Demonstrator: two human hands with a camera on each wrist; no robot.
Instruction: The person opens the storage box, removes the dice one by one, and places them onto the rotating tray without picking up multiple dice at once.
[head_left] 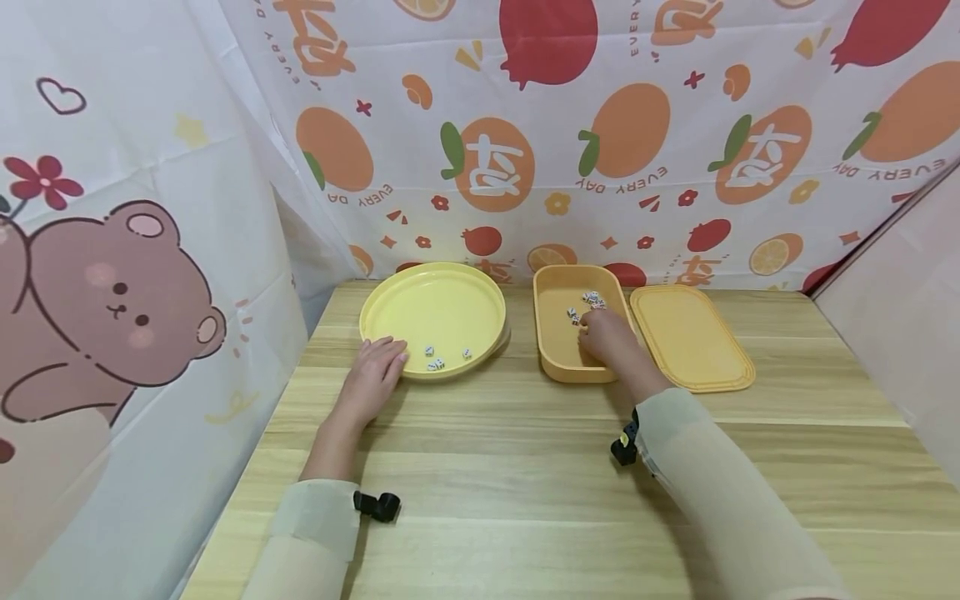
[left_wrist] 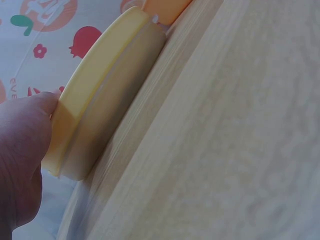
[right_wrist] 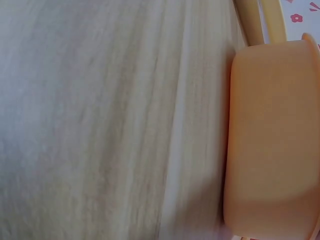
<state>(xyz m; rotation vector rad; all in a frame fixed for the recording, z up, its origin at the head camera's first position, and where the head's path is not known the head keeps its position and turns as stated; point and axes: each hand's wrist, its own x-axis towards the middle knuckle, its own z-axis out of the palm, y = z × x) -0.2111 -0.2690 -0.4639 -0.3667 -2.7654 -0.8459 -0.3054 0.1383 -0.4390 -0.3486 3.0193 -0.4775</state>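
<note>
Box (head_left: 577, 373) between tray (head_left: 435, 312), lid (head_left: 693, 337); dice (head_left: 592, 297) in box, tray.

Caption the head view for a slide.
Left hand touching a round yellow tray with dice, right hand down inside an orange box with more dice.

1. Passable: table (head_left: 487, 467) centre, plus gap between yellow tray (head_left: 435, 308) and orange box (head_left: 557, 342).
2. Box walls block sideways entry; right hand (head_left: 606, 337) partly fills opening.
3. Lid (head_left: 693, 337) just right of box, little room between.
4. Left hand (head_left: 372, 375) blocks tray's near-left rim.
</note>
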